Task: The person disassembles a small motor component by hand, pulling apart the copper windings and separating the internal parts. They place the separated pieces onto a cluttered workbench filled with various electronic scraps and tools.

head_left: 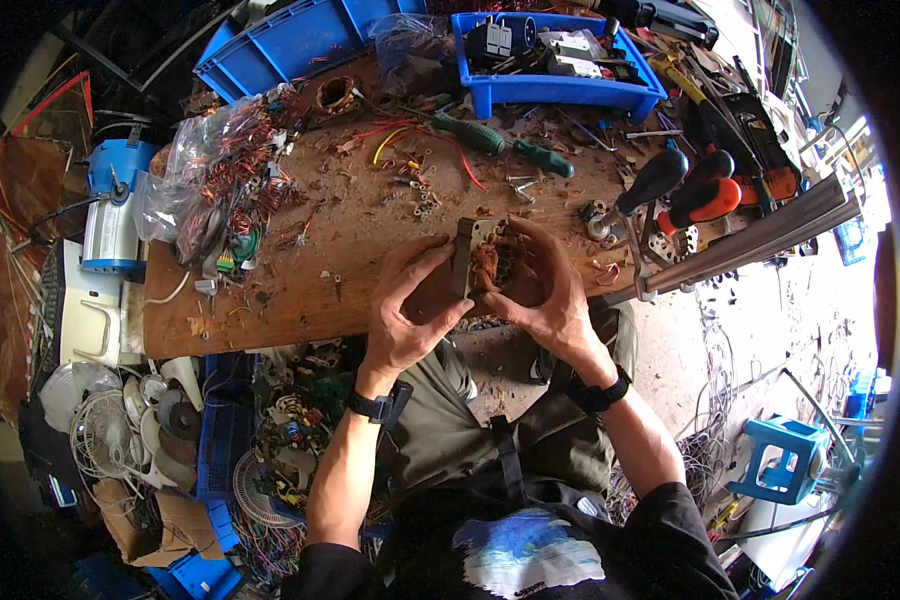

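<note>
Between my two hands, over the bench's front edge, is a squarish metal motor stator (462, 262) with rusty-brown windings. My left hand (407, 312) grips its left side, thumb at the lower edge. My right hand (548, 305) wraps its right side, the thumb on the near edge. The fingertips behind the part are partly hidden. Farther back on the wooden bench (360, 285) lie two green-handled screwdrivers (467, 133), beside red and yellow wires (460, 160). A few screws (520, 188) lie beyond my right hand.
Black-handled (654, 180) and orange-handled tools (705, 204) stand at right by long metal bars (755, 245). A blue bin (560, 90) of parts stands at the back. Copper wire scrap (235, 165) heaps at left. Below are fan parts (110, 430) and a blue stool (782, 455).
</note>
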`<act>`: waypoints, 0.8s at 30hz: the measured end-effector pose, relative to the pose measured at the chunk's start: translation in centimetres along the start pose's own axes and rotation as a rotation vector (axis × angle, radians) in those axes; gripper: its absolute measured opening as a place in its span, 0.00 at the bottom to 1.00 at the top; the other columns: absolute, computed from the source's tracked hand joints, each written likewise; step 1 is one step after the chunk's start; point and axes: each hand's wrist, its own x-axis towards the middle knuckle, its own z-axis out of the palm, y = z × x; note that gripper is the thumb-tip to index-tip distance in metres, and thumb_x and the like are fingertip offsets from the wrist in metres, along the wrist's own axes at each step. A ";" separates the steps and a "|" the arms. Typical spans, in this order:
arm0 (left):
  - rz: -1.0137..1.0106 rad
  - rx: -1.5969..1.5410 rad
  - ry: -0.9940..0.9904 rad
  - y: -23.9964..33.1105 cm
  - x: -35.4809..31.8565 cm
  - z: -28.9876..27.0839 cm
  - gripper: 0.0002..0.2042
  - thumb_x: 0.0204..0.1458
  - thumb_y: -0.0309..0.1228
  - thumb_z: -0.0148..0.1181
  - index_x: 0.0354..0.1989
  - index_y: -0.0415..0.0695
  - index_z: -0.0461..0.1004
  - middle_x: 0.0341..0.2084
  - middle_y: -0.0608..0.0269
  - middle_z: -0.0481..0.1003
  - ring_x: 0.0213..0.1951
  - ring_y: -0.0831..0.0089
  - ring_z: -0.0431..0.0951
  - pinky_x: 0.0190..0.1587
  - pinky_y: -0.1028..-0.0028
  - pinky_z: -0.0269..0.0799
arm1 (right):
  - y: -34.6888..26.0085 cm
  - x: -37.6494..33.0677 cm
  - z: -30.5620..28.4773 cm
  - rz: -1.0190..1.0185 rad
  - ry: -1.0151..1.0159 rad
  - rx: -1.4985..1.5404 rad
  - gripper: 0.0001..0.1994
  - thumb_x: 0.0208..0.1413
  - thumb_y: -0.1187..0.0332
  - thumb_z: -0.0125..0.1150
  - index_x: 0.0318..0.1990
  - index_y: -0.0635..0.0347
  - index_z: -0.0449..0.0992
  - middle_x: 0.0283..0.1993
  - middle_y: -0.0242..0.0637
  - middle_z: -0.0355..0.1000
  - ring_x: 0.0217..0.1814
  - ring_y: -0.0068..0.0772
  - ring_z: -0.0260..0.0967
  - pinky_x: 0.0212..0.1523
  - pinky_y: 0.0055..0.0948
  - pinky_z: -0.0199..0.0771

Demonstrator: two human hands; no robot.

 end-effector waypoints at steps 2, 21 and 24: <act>-0.003 -0.015 0.000 0.2 0.1 0.0 0.31 0.49 0.31 0.79 0.63 0.42 0.78 0.63 0.51 0.74 0.65 0.54 0.74 0.68 0.58 0.71 | 0.0 0.0 0.0 -0.008 -0.001 -0.003 0.47 0.51 0.63 0.83 0.76 0.59 0.61 0.73 0.45 0.66 0.76 0.40 0.66 0.77 0.42 0.66; -0.033 -0.040 -0.006 0.0 0.0 0.0 0.31 0.49 0.32 0.79 0.63 0.41 0.78 0.63 0.51 0.74 0.65 0.55 0.74 0.68 0.58 0.70 | -0.4 0.0 -0.1 -0.016 0.009 -0.037 0.45 0.52 0.65 0.83 0.75 0.59 0.62 0.73 0.45 0.67 0.76 0.40 0.67 0.77 0.42 0.67; -0.027 -0.021 -0.005 0.3 0.1 0.0 0.31 0.49 0.33 0.79 0.63 0.41 0.78 0.63 0.51 0.74 0.65 0.54 0.73 0.68 0.58 0.70 | -0.3 0.0 0.0 -0.030 0.030 -0.036 0.45 0.50 0.63 0.84 0.74 0.60 0.64 0.71 0.46 0.69 0.74 0.41 0.68 0.75 0.41 0.68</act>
